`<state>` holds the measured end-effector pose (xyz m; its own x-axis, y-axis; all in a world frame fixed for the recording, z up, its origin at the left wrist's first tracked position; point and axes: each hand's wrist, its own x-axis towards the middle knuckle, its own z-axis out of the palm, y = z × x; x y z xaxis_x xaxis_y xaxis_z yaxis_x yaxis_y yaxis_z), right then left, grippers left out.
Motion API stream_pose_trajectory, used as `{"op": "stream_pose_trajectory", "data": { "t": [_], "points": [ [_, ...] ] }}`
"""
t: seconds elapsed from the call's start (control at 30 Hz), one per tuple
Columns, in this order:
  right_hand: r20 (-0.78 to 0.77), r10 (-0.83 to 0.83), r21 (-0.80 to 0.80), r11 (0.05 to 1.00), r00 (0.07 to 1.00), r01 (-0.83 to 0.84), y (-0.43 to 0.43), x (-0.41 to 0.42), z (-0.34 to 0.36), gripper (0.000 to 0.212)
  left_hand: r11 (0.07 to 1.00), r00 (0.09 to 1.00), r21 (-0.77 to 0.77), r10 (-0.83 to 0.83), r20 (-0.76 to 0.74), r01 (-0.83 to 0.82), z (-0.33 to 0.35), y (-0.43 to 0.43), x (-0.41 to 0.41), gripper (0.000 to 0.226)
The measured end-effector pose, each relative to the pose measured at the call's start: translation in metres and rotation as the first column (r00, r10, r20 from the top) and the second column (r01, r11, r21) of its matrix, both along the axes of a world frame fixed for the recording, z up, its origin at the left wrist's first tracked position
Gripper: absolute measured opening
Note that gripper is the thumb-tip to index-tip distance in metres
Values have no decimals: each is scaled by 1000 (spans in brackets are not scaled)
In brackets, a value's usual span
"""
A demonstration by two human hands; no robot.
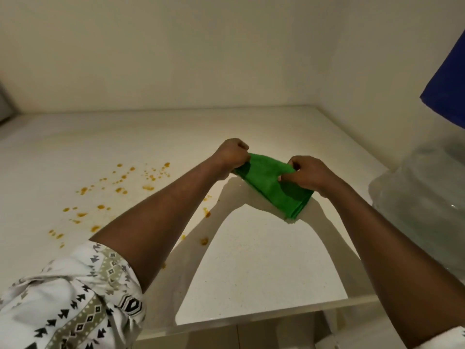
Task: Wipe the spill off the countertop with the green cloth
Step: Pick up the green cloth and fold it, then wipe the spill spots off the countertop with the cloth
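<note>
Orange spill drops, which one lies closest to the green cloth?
The small drop just beyond the left forearm, left of the green cloth; the other drops lie farther away.

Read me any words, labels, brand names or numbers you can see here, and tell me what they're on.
There is no readable text.
The patterned sleeve has only geometric shapes, no letters.
The green cloth, the clear water bottle, the blue fabric and the countertop show no label or print.

The one camera sits on my head. It looks forward and down at the countertop (pixel 264 260), close above my arms.
</note>
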<state>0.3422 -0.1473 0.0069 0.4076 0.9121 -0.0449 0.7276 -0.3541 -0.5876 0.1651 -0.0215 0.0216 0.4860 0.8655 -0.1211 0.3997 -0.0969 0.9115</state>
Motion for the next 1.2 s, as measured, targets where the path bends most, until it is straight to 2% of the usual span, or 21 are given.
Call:
{"op": "stream_pose_trajectory", "data": {
  "t": [0.07,0.13,0.2,0.3,0.33,0.37,0.43,0.5,0.57,0.7,0.83,0.97,1.1,1.2],
  "points": [
    [96,-42,137,990,995,29,-5,-4,11,26,1000,997,-25,-3,78,5,16,-2,0,27],
    [207,-35,223,975,978,-13,-11,-14,22,32,999,992,-49,9,124,-3,27,-1,-4,26],
    [234,41,90,994,971,-63,-14,-23,24,52,998,997,-63,18,74,-13,28,2,-13,20],
    [197,167,-285,953,966,-107,-10,-38,9,83,991,980,-136,-43,-196,16,9,5,-33,9],
    [187,198,-322,938,962,-130,-8,-46,1,85,987,956,-160,-69,-287,23,-1,5,-40,11],
    [163,213,-289,944,963,-160,-5,-55,-9,84,987,931,-162,-79,-357,21,-12,6,-46,14],
    [88,249,-177,957,964,-231,0,-75,-28,76,995,907,-101,-51,-418,9,-28,7,-56,8],
    [108,277,-185,949,955,-255,10,-91,-51,85,1000,895,16,0,-446,8,-32,5,-66,16],
    [179,238,-236,952,955,-193,20,-103,-71,92,989,871,143,38,-490,38,-31,2,-77,26],
    [212,133,-256,964,968,-77,37,-121,-84,101,939,872,343,137,-470,37,-34,0,-108,35],
    [245,-18,-276,957,969,87,50,-154,-92,117,883,848,470,254,-464,-7,-55,-4,-153,38],
    [344,21,-212,976,939,56,55,-175,-112,106,824,820,563,367,-440,-67,-77,-16,-209,42],
    [397,80,-222,975,914,10,70,-143,-111,85,739,772,671,463,-436,-65,-95,-31,-269,43],
    [413,81,-248,968,907,26,90,-126,-106,79,701,724,710,524,-448,-67,-106,-40,-310,43]
  ]
}}
